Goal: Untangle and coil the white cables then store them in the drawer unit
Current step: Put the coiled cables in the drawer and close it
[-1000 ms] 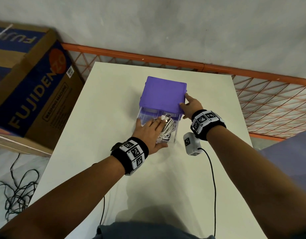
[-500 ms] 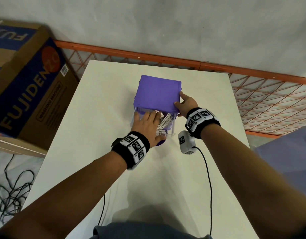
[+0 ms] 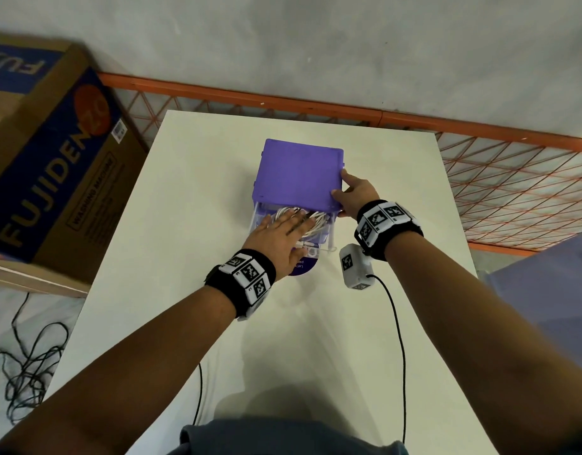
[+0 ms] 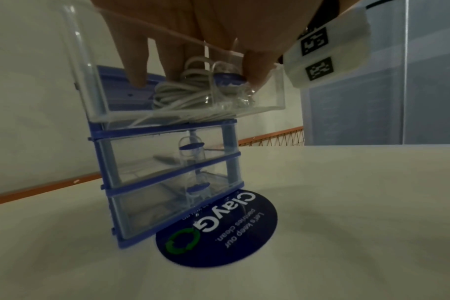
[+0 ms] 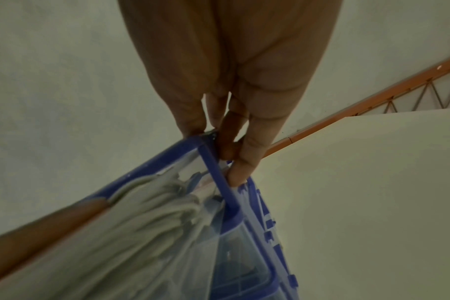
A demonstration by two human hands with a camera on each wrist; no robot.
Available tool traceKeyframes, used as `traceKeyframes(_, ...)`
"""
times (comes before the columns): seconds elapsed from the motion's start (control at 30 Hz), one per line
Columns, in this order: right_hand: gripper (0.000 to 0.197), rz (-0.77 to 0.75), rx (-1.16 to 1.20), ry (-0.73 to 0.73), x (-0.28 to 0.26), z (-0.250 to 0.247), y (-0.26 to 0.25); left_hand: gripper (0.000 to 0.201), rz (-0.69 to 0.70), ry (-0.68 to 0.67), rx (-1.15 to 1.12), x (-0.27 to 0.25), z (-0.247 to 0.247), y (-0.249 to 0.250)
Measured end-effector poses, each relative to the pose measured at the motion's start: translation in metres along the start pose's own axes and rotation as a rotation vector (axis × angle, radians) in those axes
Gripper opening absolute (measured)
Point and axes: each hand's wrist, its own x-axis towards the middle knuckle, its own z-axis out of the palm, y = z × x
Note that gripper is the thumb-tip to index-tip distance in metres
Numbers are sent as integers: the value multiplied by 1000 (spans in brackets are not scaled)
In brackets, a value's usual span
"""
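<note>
The springy coil of thin white cables [image 3: 311, 221] lay under the flat-fingered left hand [image 3: 279, 236] in the clear top drawer [image 4: 193, 113], likely light and apt to spring up, while the right hand [image 3: 355, 198] pinched the light purple plastic drawer unit [image 3: 299, 172] at its corner

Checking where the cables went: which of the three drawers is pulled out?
The top drawer, pulled out with the white cables inside under the left hand; the two below sit closed.

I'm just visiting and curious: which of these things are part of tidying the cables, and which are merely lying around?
Part of the job:
- white cables, coiled in the open top drawer
- drawer unit
- left hand, pressing the cables down
- right hand, steadying the unit

Lying about:
- cardboard box
- round blue sticker
- black cords on the floor
</note>
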Motion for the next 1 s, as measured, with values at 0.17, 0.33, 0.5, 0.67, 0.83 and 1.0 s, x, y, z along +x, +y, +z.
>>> traceKeyframes(0.17, 59, -8, -41, 11, -4, 1, -2, 59, -29, 3, 73, 4, -8, 4)
traceKeyframes(0.33, 58, -22, -32, 22, -7, 1, 0, 40, -62, 432, 56, -15, 6, 5)
traceKeyframes(0.5, 58, -30, -42, 20, -10, 1, -1, 30, -339, 231, -538, -38, 24, 16)
traceKeyframes(0.67, 58, -37, -59, 12, -10, 0, 1, 30, -592, 223, -1062, -17, 27, 17)
traceKeyframes(0.83, 58, -42, -33, -21, -7, -2, 3, 34, -709, 268, -1307, 8, 24, 16)
traceKeyframes(1.0, 57, -46, 5, -43, -8, 0, 6, 31, -721, 302, -1364, 41, 19, 7)
